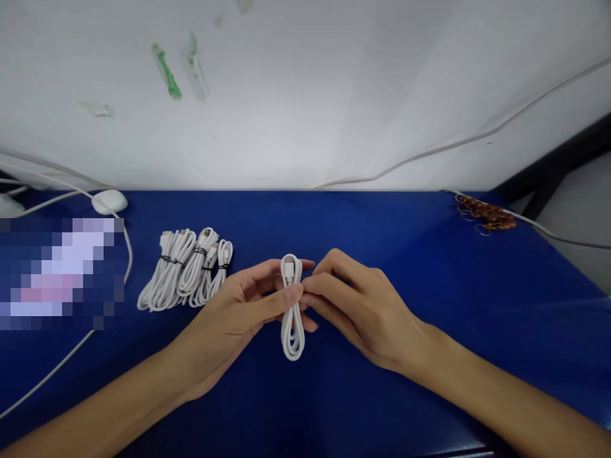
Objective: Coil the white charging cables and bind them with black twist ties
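Observation:
A coiled white charging cable [293,337] is upright in my left hand [258,296], thumb in front and fingers behind its middle. One of its plugs shows inside the top of the coil. My right hand [360,299] is closed in a pinch against the coil's right side; whatever lies between those fingertips is hidden. Left of my hands, several coiled white cables [165,283] lie together in a pile, with black ties around their middles.
A blue table [382,222] meets a white wall [305,114]. At the back right sits a cluster of brown, wiry pieces [491,215]. To the left are a white mouse [109,201], a loose white cord [52,375] and a blurred-out patch [62,273].

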Available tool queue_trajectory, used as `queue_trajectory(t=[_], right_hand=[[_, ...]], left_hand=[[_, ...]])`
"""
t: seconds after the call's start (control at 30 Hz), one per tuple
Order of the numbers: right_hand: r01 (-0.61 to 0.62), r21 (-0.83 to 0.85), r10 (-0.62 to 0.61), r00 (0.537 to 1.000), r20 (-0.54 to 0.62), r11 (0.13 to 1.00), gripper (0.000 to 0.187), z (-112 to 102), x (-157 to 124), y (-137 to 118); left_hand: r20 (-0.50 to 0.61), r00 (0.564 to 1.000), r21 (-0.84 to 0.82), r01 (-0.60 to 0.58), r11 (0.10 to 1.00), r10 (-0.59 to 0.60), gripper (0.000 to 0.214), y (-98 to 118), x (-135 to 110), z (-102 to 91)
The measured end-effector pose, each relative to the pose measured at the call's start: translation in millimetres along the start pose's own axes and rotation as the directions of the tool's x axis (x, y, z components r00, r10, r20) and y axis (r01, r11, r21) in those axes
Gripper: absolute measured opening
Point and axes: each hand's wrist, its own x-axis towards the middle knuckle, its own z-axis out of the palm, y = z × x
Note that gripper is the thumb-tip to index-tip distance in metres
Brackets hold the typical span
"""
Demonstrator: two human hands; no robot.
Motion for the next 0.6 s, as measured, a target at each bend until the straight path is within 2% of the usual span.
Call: queue_trajectory(t=[0.17,0.37,0.5,0.6], right_hand=[[-0.058,0.072,0.055,0.998,0.044,0.996,0.024,3,-1,-2],[-0.167,0.292,0.154,0.986,0.066,0.942,0.026,0,2,-14],[-0.234,0.428,0.237,0.97,0.048,0.873,0.03,1,3,-21],[-0.275,0.527,0.304,0.952,0.034,0.804,0.031,4,2,-24]], left_hand=[[-0.01,1.0,-0.024,0.028,0.999,-0.029,0.029,-2,0,2.6],[0.029,1.0,-0.085,-0.001,0.996,0.003,0.022,-4,1,6.0],[0.007,0.998,0.008,-0.069,0.998,0.069,0.022,-4,-1,4.8],[-0.054,0.99,0.096,-0.126,0.987,0.132,0.022,-3,-2,4.8]])
